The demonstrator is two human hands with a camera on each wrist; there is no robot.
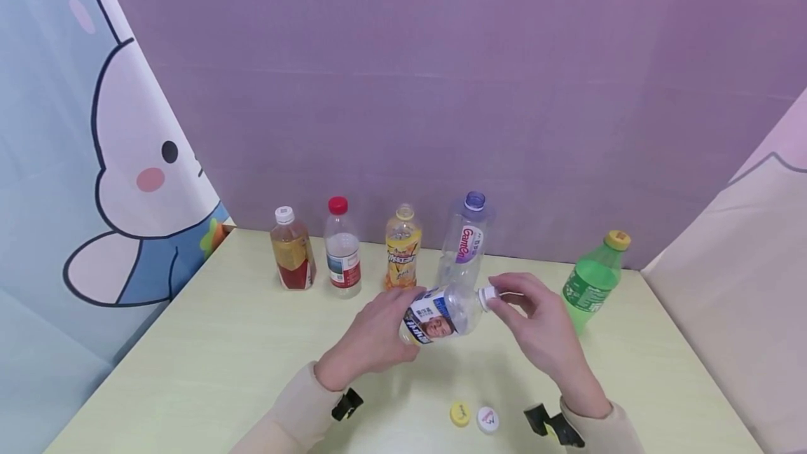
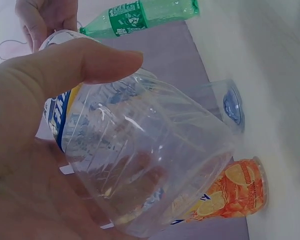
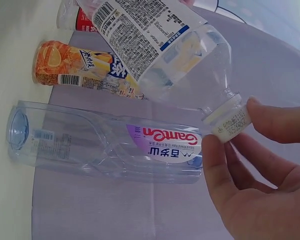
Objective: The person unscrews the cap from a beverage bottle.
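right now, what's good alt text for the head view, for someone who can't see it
A person's left hand holds a tilted clear bottle above a table, the right hand pinching its cap. Five more bottles stand beyond, the green bottle farthest right; a yellow disc and a white disc lie nearer.

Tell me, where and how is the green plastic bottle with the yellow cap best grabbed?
Probably around the green plastic bottle at its green-and-white label, coming in level from the right. It stands upright, and its round body offers a palm more than the narrow neck below the yellow cap. No bottle stands to its right; the right hand overlaps its lower left in the head view.
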